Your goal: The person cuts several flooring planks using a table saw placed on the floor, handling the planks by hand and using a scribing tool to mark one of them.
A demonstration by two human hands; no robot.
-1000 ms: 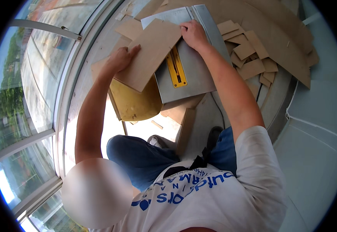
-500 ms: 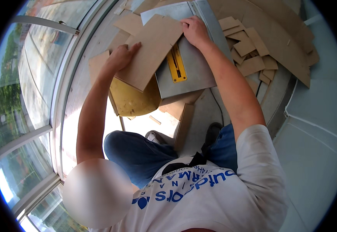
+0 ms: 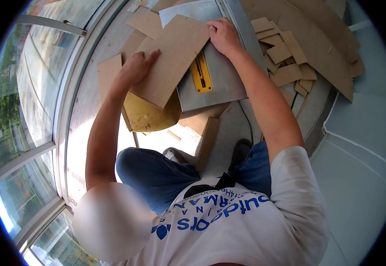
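Glazed wall (image 3: 33, 111) curved along 9 o'clock, trees outside; pale floor (image 3: 361, 168) ran off toward 3 o'clock.

Left hand (image 3: 137, 66) lay flat, fingers spread, on the near-left end of the board (image 3: 175, 57), pressing rather than gripping. Compared with the two earlier views it sat at much the same spot on the board, and the board had crept only slightly further over the saw table (image 3: 219, 75). Judged as a slow feed or a fine alignment, with no cut showing.

Board lay at about 11 o'clock from the body, tilted, its far end on the grey saw table, its near end overhanging a yellow curved part (image 3: 151, 115) below.

Yellow insert (image 3: 201, 75) on the table stayed uncovered, just right of the board's edge.

Right hand (image 3: 224, 35) was curled over the board's far-right corner at 12 o'clock, fingers closed on the edge; the hold had not altered.

Offcuts (image 3: 286, 57) were heaped at 1 o'clock, well clear of both hands.

Hard to make out: any blade in the insert; the fingertips under the board's edge; what carried the saw table. Long boards (image 3: 325, 40) were cut off at the rim.
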